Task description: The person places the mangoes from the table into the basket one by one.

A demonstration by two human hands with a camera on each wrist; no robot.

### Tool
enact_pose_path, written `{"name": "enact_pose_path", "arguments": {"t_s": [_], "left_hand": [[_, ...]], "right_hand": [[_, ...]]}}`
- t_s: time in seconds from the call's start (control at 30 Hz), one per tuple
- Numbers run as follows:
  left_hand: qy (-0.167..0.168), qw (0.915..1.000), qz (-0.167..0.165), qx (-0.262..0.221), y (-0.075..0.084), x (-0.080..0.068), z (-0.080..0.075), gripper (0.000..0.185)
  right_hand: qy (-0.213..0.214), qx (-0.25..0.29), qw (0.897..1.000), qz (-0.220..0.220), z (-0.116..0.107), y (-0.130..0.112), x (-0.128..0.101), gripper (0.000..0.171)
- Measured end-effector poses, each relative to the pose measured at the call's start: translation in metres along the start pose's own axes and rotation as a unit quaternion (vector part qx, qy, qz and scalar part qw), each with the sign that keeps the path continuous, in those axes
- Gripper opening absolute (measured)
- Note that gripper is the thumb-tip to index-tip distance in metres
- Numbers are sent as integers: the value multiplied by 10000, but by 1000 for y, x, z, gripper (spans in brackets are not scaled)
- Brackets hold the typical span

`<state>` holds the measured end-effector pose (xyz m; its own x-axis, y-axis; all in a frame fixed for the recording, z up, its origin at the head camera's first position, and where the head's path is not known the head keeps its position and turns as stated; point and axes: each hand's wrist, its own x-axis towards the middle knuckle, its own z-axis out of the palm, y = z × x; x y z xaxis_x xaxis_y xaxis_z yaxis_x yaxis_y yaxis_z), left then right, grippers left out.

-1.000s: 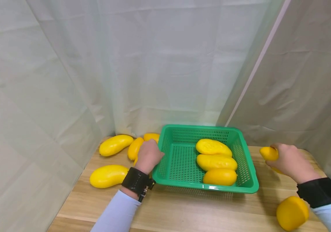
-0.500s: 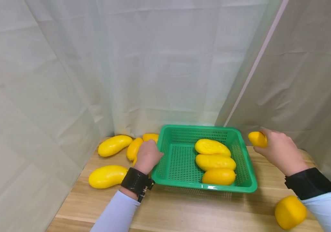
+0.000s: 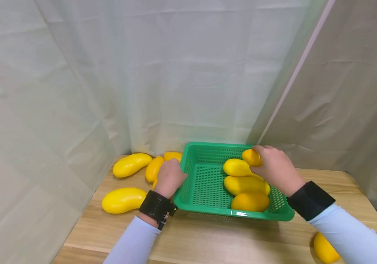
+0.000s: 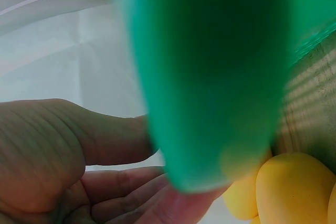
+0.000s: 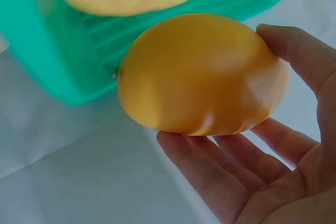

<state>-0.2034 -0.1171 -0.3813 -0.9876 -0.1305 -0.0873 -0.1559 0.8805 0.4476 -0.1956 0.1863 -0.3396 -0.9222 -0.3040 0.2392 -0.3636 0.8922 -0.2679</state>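
Note:
My left hand (image 3: 170, 178) grips the left rim of the green perforated basket (image 3: 208, 210). In the left wrist view, the thumb and fingers lie on either side of the blurred green rim (image 4: 210, 103). Over the basket's back right part, my right hand (image 3: 277, 168) holds a yellow-orange mango (image 3: 251, 157). The right wrist view shows thumb and fingertips pinching this mango (image 5: 202, 74) from opposite sides, its small stem end pointing away. Beneath it three long yellow fruits (image 3: 245, 185) lie side by side in the basket, the rearmost partly covered by the hand.
Left of the basket several yellow fruits (image 3: 124, 200) lie on the wooden table (image 3: 208, 238), some partly behind my left hand. Another orange-yellow fruit (image 3: 325, 249) sits at the front right, partly under my right sleeve. A pale curtain (image 3: 188, 73) closes off the back and sides.
My right hand has lifted the mango from the table at the right and carried it left over the basket. The left hand stays on the rim.

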Motion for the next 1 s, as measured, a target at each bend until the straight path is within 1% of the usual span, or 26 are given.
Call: {"name": "enact_pose_path", "arguments": {"t_s": [0.17, 0.37, 0.5, 0.63, 0.77, 1.0], "left_hand": [[-70, 9999, -78, 18, 3, -2, 0, 26], [-48, 10000, 18, -8, 6, -4, 0, 24], [-32, 9999, 81, -58, 7, -5, 0, 23], [-39, 9999, 78, -101, 7, -5, 0, 22], [-51, 9999, 50, -90, 7, -6, 0, 22], [-25, 10000, 27, -31, 8, -6, -2, 24]], "right_hand": [[-160, 55, 9994, -295, 11, -20, 2, 55], [-423, 320, 9975, -459, 25, -36, -1, 52], [-563, 225, 9964, -597, 34, -46, -2, 49], [-755, 148, 9947, -684, 40, -56, -3, 51], [-1008, 239, 9919, -736, 44, -66, -5, 53], [-1103, 178, 9866, -1191, 57, -79, -4, 46]]}}
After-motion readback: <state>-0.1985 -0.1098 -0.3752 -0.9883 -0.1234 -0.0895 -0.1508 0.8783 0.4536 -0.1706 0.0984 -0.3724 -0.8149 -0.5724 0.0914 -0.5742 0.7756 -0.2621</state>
